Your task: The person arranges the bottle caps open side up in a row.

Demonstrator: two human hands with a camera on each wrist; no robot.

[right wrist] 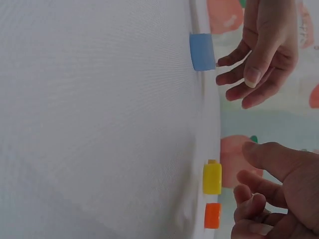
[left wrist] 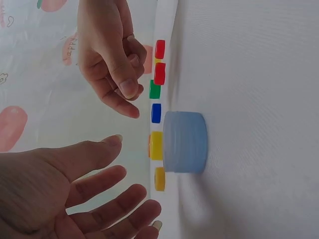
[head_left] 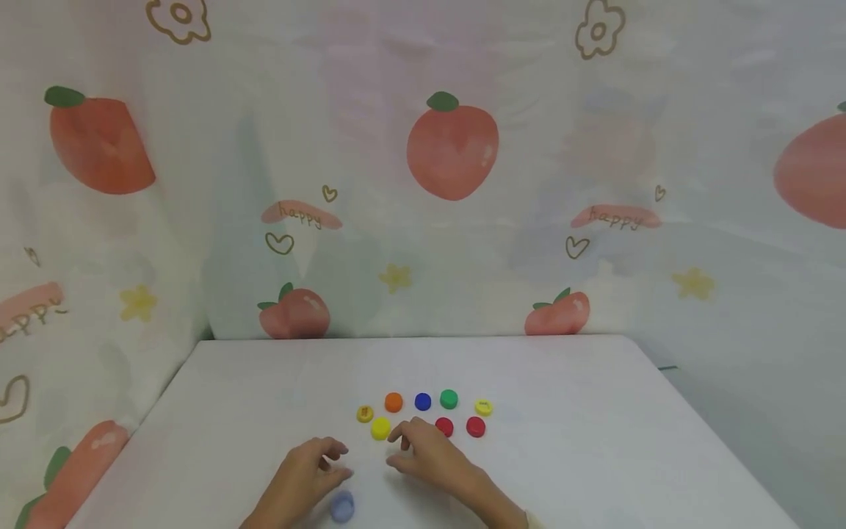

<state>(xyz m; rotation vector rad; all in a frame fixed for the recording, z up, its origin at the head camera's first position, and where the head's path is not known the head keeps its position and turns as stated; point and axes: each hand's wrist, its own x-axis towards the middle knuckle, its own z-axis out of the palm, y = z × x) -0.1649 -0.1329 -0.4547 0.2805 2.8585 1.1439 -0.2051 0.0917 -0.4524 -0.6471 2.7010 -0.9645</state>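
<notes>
Beside a small light-blue cylindrical cap [head_left: 342,507] near the table's front, my left hand [head_left: 307,474] hovers with thumb and fingers apart and holds nothing. My right hand [head_left: 429,455] is raised over the table to its right, its fingers loosely bent around nothing, nearest a yellow bottle cap [head_left: 380,428]. Farther back lie an orange cap [head_left: 393,402], a blue cap [head_left: 423,401] and a green cap [head_left: 449,399]. Two red caps, one [head_left: 476,427] fully visible and one [head_left: 444,426] partly hidden by my right hand, lie to its right.
A darker yellow cap [head_left: 365,414] with a mark on top lies at the left end of the group, and a marked yellow cap [head_left: 484,407] at the right end. White cloth covers the table [head_left: 595,441]. A peach-printed curtain [head_left: 370,147] stands behind and at the sides.
</notes>
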